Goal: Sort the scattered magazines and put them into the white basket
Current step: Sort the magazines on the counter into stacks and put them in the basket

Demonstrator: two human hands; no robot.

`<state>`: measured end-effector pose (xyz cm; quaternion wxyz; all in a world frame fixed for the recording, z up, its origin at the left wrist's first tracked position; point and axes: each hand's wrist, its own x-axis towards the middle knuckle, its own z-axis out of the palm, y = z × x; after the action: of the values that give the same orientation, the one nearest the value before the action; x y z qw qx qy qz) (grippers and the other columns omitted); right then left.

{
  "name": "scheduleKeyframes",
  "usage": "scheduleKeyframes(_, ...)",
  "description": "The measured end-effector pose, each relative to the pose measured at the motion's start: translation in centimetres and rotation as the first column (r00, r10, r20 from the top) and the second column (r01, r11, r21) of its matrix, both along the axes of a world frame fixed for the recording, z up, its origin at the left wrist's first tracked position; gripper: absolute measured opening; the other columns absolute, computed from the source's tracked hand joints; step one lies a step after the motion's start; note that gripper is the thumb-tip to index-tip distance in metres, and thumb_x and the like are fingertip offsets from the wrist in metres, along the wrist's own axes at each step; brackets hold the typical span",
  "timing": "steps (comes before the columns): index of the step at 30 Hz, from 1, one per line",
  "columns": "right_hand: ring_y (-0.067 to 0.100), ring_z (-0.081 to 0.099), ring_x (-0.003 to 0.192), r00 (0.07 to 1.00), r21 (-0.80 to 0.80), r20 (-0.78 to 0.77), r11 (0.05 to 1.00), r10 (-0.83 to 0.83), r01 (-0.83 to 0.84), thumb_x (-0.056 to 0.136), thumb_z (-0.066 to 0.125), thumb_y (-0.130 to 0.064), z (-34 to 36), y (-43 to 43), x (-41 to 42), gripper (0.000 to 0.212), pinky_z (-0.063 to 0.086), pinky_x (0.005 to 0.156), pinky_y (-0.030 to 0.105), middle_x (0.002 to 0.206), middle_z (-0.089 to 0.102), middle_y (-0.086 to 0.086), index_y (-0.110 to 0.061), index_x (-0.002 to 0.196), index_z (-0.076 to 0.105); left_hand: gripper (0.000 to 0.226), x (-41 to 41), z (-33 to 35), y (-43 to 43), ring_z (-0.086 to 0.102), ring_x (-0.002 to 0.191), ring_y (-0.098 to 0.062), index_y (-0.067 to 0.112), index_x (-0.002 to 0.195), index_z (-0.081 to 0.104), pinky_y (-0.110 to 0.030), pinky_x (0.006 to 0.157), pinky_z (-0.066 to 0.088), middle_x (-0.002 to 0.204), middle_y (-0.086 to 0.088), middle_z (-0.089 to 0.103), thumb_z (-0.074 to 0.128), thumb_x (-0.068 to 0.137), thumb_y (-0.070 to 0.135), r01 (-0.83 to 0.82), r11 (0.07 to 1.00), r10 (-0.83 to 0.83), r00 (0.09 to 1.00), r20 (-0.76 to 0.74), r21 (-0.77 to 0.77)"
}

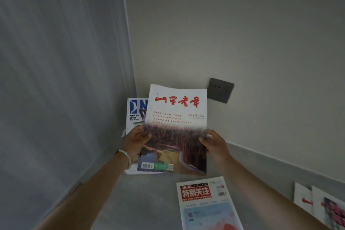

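Head view: the left hand (135,141) grips the held stack's 9 o'clock edge, thumb over the cover, with a basketball magazine (135,112) peeking out at 10 o'clock. The red-titled magazine (177,127) is held in the air, long axis 12 to 6 o'clock, title toward 12. The right hand (214,144) pinches its 3 o'clock edge. Best square the edges before taking the floor magazine (205,203) at 5 o'clock; no basket shows.

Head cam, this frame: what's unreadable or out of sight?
White basket: not in the head view at all.
Blue-and-white magazine: head view, mostly hidden behind the red-titled magazine.
Floor magazine: bottom edge cuts off its lower part; lower cover blurred.
Magazines at right: blurred, cropped by the right edge.
Red-titled magazine's small print: too small.
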<state>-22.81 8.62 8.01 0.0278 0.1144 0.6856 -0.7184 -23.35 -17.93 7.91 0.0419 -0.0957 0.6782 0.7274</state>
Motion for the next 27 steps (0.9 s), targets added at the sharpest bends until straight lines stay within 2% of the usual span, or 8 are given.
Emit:
scheduleKeyframes(4, 0.012, 0.061, 0.07, 0.999, 0.042, -0.047, 0.999, 0.018, -0.016, 0.084, 0.059, 0.008, -0.3, -4.0, -3.3, 0.026, 0.051, 0.052, 0.013, 0.081, 0.061, 0.004, 0.003, 0.11, 0.057, 0.037, -2.2, -0.4, -3.7, 0.06, 0.105, -0.034, 0.01, 0.118, 0.054, -0.043, 0.087, 0.052, 0.114, -0.017, 0.061, 0.06, 0.084, 0.0, -0.034, 0.999, 0.035, 0.998, 0.052, -0.017)
scheduleKeyframes(7, 0.011, 0.063, 0.069, 0.997, 0.09, -0.066, 0.996, 0.025, -0.019, 0.084, 0.059, 0.008, -1.1, -5.9, -5.2, 0.023, 0.051, 0.053, 0.01, 0.085, 0.063, 0.006, -0.002, 0.105, 0.058, 0.04, -3.6, -1.2, -5.2, 0.057, 0.111, -0.035, 0.005, 0.124, 0.051, -0.048, 0.096, 0.047, 0.12, -0.018, 0.059, 0.058, 0.085, 0.0, -0.088, 0.994, 0.092, 0.994, 0.061, -0.064)
scheduleKeyframes(10, 0.022, 0.063, 0.084, 0.996, 0.167, -0.08, 0.985, 0.044, -0.03, 0.083, 0.061, 0.007, -2.5, -6.9, -6.3, 0.021, 0.053, 0.067, 0.013, 0.094, 0.065, 0.011, -0.004, 0.101, 0.059, 0.034, -4.2, -2.2, -6.0, 0.059, 0.101, -0.028, 0.004, 0.115, 0.057, -0.042, 0.094, 0.048, 0.113, -0.016, 0.062, 0.061, 0.082, -0.003, -0.128, 0.986, 0.135, 0.989, 0.054, -0.109)
scheduleKeyframes(12, 0.024, 0.062, 0.088, 0.996, 0.207, -0.075, 0.978, 0.04, -0.023, 0.081, 0.062, 0.009, -3.4, -7.2, -6.7, 0.021, 0.052, 0.079, 0.024, 0.095, 0.065, 0.013, -0.002, 0.1, 0.06, 0.03, -4.3, -3.0, -6.4, 0.061, 0.089, -0.021, 0.006, 0.108, 0.06, -0.039, 0.091, 0.051, 0.101, -0.012, 0.066, 0.064, 0.08, -0.002, -0.125, 0.977, 0.136, 0.989, 0.054, -0.174)
scheduleKeyframes(14, 0.024, 0.063, 0.087, 0.998, 0.247, -0.054, 0.969, 0.044, -0.03, 0.08, 0.063, 0.01, -4.2, -7.4, -6.8, 0.021, 0.051, 0.083, 0.032, 0.094, 0.066, 0.014, 0.0, 0.099, 0.061, 0.031, -4.3, -3.9, -6.7, 0.062, 0.087, -0.023, 0.003, 0.109, 0.061, -0.039, 0.088, 0.052, 0.101, -0.015, 0.067, 0.065, 0.078, -0.004, -0.126, 0.968, 0.14, 0.989, 0.052, -0.215)
scheduleKeyframes(18, 0.024, 0.064, 0.08, 0.997, 0.439, -0.019, 0.897, 0.077, -0.06, 0.076, 0.069, 0.003, -5.9, -7.4, -6.6, 0.021, 0.05, 0.077, 0.03, 0.087, 0.069, 0.01, -0.004, 0.095, 0.066, 0.033, -4.0, -5.8, -7.2, 0.059, 0.09, -0.023, 0.006, 0.106, 0.064, -0.035, 0.086, 0.051, 0.103, -0.013, 0.065, 0.07, 0.075, -0.002, -0.143, 0.928, 0.162, 0.987, 0.025, -0.344)
scheduleKeyframes(22, 0.023, 0.062, 0.077, 1.0, 0.469, -0.02, 0.883, 0.019, -0.007, 0.072, 0.074, 0.0, -6.6, -7.4, -6.5, 0.025, 0.047, 0.073, 0.03, 0.087, 0.07, 0.01, -0.006, 0.095, 0.066, 0.037, -3.9, -6.8, -7.9, 0.052, 0.107, -0.029, 0.012, 0.104, 0.067, -0.042, 0.097, 0.046, 0.115, -0.014, 0.056, 0.076, 0.069, 0.003, -0.173, 0.825, 0.177, 0.983, -0.046, -0.537)
scheduleKeyframes(27, 0.02, 0.057, 0.078, 1.0, 0.492, -0.02, 0.871, -0.007, 0.016, 0.071, 0.077, -0.007, -6.5, -7.5, -6.6, 0.025, 0.039, 0.068, 0.025, 0.083, 0.064, 0.002, -0.01, 0.093, 0.066, 0.044, -3.8, -6.7, -7.6, 0.048, 0.114, -0.033, 0.014, 0.108, 0.062, -0.046, 0.099, 0.044, 0.119, -0.014, 0.053, 0.077, 0.068, 0.006, -0.128, 0.83, 0.154, 0.988, 0.003, -0.542)
